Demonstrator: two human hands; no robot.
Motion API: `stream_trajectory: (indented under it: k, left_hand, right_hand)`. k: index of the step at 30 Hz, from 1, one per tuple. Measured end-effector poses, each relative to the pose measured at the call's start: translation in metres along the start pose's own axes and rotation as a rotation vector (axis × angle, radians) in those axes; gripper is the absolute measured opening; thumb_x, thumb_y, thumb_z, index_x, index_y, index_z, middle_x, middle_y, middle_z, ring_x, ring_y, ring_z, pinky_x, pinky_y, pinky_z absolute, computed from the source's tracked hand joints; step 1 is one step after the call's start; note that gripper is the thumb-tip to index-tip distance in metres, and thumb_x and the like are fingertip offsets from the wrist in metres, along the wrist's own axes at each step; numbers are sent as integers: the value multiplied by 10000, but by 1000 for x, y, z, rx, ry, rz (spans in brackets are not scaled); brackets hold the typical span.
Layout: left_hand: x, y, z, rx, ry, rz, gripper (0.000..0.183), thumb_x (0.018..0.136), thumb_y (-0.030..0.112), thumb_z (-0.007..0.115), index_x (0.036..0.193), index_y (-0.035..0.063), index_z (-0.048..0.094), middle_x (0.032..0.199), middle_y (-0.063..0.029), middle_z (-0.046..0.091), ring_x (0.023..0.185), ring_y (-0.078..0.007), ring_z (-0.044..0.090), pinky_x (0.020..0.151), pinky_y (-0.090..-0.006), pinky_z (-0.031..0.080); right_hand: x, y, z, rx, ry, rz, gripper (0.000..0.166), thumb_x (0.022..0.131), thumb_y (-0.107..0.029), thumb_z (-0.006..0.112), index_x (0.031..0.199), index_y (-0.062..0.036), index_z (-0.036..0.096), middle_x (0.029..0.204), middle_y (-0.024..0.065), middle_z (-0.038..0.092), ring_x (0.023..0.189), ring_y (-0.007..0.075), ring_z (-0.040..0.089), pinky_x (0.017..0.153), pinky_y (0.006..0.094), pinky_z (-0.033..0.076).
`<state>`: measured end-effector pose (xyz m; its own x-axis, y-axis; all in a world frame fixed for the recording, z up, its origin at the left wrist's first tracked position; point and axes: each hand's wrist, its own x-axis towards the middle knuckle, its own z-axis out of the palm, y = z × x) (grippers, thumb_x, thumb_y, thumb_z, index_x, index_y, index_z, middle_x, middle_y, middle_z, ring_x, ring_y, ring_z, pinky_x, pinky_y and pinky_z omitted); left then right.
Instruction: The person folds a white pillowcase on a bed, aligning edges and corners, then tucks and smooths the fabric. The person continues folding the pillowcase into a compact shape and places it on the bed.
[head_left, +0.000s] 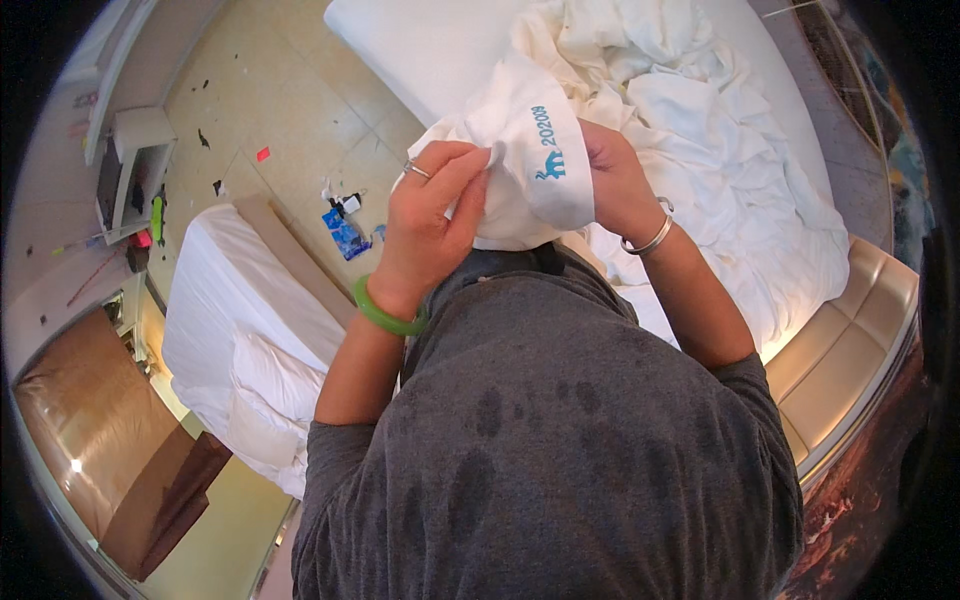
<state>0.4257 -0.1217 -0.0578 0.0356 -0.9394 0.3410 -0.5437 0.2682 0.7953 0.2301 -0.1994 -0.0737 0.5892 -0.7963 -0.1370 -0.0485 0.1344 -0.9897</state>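
Note:
A white linen cloth (510, 187) with blue printed marking is bunched in front of my waist, between my two hands. My left hand (431, 210) pinches its near fold between thumb and fingers; a ring and a green bangle are on that side. At the cloth's printed hem is my right hand (619, 180), gripping the edge with its fingertips hidden behind the fabric. A silver bangle circles my right wrist. Just beyond the hands, rumpled white bedding (705, 150) is heaped on a bed with a white mattress (420, 52).
A second bed (225, 277) with white pillows (274, 375) stands to my left. Blue packaging (345, 234), a red scrap (262, 154) and other litter lie on the tiled floor (300, 97). A padded headboard (840, 352) borders the near bed on the right.

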Motion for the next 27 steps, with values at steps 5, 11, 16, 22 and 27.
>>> stream_trajectory:
  k: [5,11,16,22,27]
  left_hand:
    - [-2,-11,-3,-173,-118,-200,141,813,11,648,945,-18,607,988,-109,590,938,-222,570,838,-296,444]
    - [5,-14,-1,-116,-279,-150,137,777,2,657,901,-1,598,1091,-100,553,1011,-214,531,884,-320,416]
    - [9,-1,-3,-168,-268,-177,119,779,-11,646,865,6,565,1105,-106,557,1010,-212,533,899,-296,408]
    - [3,-17,0,-309,-274,-216,107,802,-6,648,860,22,562,1138,-118,559,983,-204,543,877,-282,415]
    - [9,-2,-6,-196,-231,-117,95,810,-9,645,847,6,560,1141,-123,557,988,-197,552,877,-292,422]
  right_hand:
    - [1,-6,5,-95,-57,-42,219,846,-136,649,1035,-26,658,936,35,664,849,102,600,742,263,486]
    - [7,-4,6,-200,-64,-132,250,833,-153,635,1059,-48,661,1013,90,650,932,185,609,835,298,469]
    - [5,-7,9,-197,-31,-153,254,829,-163,630,1055,-55,666,1031,100,648,941,216,610,851,309,465]
    - [5,-5,8,-224,-39,-184,242,838,-151,605,1048,-45,662,1036,109,646,949,221,606,842,318,468]
    - [8,-2,4,-289,-2,-151,209,846,-126,586,1018,-25,648,945,96,625,899,205,594,819,298,454]
